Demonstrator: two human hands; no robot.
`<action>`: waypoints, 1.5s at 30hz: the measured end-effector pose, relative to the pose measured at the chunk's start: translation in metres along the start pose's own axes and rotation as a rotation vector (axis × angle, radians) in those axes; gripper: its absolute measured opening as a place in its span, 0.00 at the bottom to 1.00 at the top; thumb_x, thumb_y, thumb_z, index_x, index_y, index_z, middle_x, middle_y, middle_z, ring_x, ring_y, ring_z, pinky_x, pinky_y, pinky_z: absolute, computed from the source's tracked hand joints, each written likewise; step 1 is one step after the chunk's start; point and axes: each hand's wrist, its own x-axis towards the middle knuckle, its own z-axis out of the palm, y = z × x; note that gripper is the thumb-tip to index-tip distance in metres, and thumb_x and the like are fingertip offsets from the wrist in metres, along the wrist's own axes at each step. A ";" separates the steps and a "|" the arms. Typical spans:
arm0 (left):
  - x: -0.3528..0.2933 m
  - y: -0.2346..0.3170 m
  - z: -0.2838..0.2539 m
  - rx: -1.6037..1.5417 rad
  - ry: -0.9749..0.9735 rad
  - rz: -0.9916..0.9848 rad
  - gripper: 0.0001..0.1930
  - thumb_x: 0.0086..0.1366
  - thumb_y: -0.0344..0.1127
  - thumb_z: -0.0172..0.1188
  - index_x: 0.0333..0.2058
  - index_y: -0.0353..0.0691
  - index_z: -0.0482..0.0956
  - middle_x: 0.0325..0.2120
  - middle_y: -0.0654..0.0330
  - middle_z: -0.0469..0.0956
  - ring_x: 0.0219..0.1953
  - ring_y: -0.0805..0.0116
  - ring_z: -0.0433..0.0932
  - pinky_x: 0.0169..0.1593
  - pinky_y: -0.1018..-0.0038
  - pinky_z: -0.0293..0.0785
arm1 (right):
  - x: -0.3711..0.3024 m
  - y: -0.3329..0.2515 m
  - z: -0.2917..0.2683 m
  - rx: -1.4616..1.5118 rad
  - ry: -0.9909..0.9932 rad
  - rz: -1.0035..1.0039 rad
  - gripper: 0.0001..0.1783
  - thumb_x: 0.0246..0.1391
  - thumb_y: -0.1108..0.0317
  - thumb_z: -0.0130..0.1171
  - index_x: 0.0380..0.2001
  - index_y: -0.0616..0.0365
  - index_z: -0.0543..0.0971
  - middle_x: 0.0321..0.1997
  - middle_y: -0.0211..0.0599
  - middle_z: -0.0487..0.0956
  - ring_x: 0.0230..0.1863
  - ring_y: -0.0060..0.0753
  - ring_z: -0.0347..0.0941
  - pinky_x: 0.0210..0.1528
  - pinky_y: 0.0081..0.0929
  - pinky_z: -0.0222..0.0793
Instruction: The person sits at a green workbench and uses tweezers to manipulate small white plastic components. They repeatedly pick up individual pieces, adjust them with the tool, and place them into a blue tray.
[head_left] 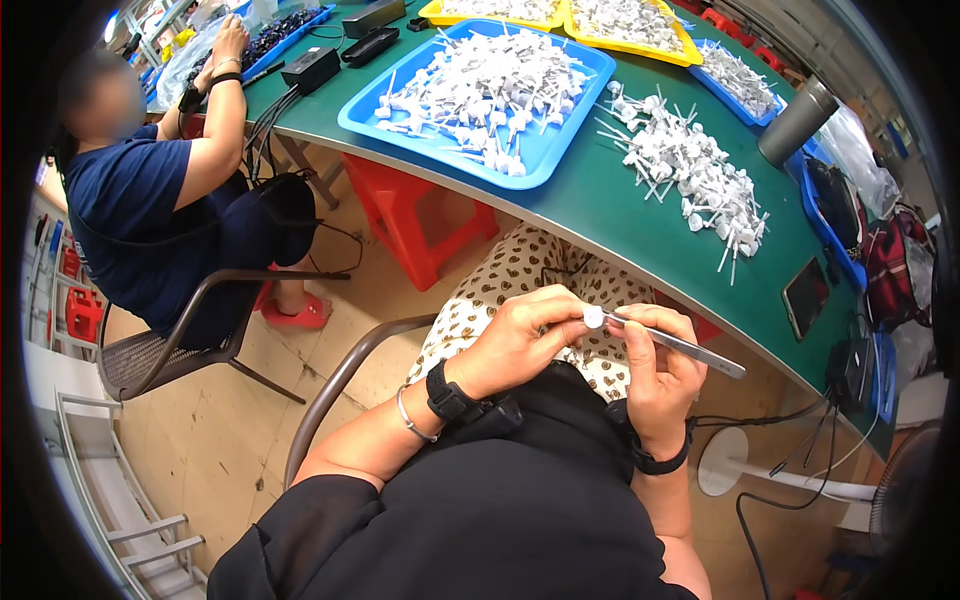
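Over my lap, my left hand (535,335) is closed, its fingers pinching a small white plastic part (593,317). My right hand (660,370) grips a pair of metal tweezers (700,352); their tips meet the white part between my two hands. The tweezers' back end points to the right. On the green table ahead, a blue tray (560,150) carries a heap of similar white parts with thin stems. To its right, a loose pile of white parts (690,165) lies directly on the tabletop. My fingers hide some of the held part.
A co-worker (140,220) sits at the left, hands over dark pieces. Yellow trays (690,50) and a smaller blue tray (765,115) stand farther back. A grey flask (797,122), a phone (805,298) and a bag (893,265) are at the right. A red stool (415,225) stands under the table.
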 end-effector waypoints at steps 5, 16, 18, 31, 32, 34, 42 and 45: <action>0.000 0.001 0.000 -0.032 0.000 -0.015 0.09 0.67 0.23 0.59 0.45 0.32 0.82 0.33 0.59 0.79 0.31 0.72 0.81 0.34 0.77 0.77 | 0.002 0.000 0.001 -0.020 -0.054 -0.085 0.07 0.56 0.81 0.63 0.38 0.66 0.79 0.39 0.44 0.82 0.38 0.35 0.81 0.41 0.27 0.77; -0.001 0.000 0.000 0.038 0.008 0.011 0.08 0.66 0.23 0.60 0.43 0.33 0.82 0.32 0.59 0.79 0.31 0.71 0.80 0.34 0.76 0.76 | 0.003 0.004 0.002 -0.069 -0.078 -0.101 0.07 0.56 0.80 0.63 0.38 0.65 0.78 0.38 0.45 0.82 0.36 0.36 0.81 0.40 0.27 0.77; -0.001 -0.001 0.000 0.039 0.009 0.010 0.08 0.66 0.23 0.60 0.43 0.33 0.82 0.32 0.59 0.79 0.31 0.71 0.80 0.34 0.76 0.76 | 0.003 0.005 0.002 -0.076 -0.082 -0.107 0.07 0.56 0.80 0.63 0.38 0.65 0.79 0.38 0.45 0.82 0.36 0.36 0.81 0.39 0.27 0.77; -0.002 -0.004 0.001 0.076 0.016 0.037 0.08 0.66 0.24 0.59 0.43 0.33 0.82 0.31 0.59 0.78 0.30 0.71 0.79 0.34 0.75 0.76 | 0.000 0.006 0.005 -0.076 -0.024 -0.025 0.04 0.59 0.78 0.62 0.37 0.67 0.80 0.37 0.40 0.83 0.34 0.30 0.80 0.37 0.23 0.76; -0.002 -0.005 0.001 0.076 0.019 0.039 0.08 0.66 0.24 0.60 0.43 0.33 0.82 0.31 0.59 0.78 0.30 0.71 0.79 0.34 0.75 0.77 | 0.000 0.005 0.005 -0.078 -0.023 -0.017 0.04 0.59 0.78 0.61 0.37 0.67 0.80 0.37 0.40 0.83 0.34 0.29 0.80 0.36 0.23 0.76; -0.002 -0.004 0.001 0.092 0.015 0.041 0.08 0.66 0.24 0.60 0.43 0.33 0.82 0.31 0.59 0.79 0.31 0.70 0.80 0.35 0.75 0.77 | 0.000 0.005 0.005 -0.070 -0.026 0.000 0.04 0.60 0.78 0.62 0.37 0.67 0.80 0.37 0.39 0.83 0.33 0.28 0.80 0.36 0.22 0.75; -0.002 -0.001 -0.001 0.137 0.021 0.048 0.09 0.64 0.24 0.62 0.43 0.35 0.82 0.33 0.57 0.80 0.35 0.65 0.80 0.39 0.72 0.77 | -0.001 0.005 0.006 -0.026 -0.021 0.036 0.04 0.60 0.78 0.61 0.38 0.67 0.80 0.37 0.38 0.83 0.33 0.25 0.80 0.36 0.20 0.75; -0.003 -0.005 -0.001 0.132 0.017 0.041 0.09 0.64 0.24 0.62 0.43 0.35 0.83 0.34 0.57 0.81 0.35 0.65 0.80 0.39 0.72 0.77 | 0.000 0.005 0.007 -0.035 -0.025 0.036 0.04 0.60 0.78 0.61 0.38 0.67 0.80 0.37 0.38 0.83 0.33 0.25 0.80 0.36 0.20 0.75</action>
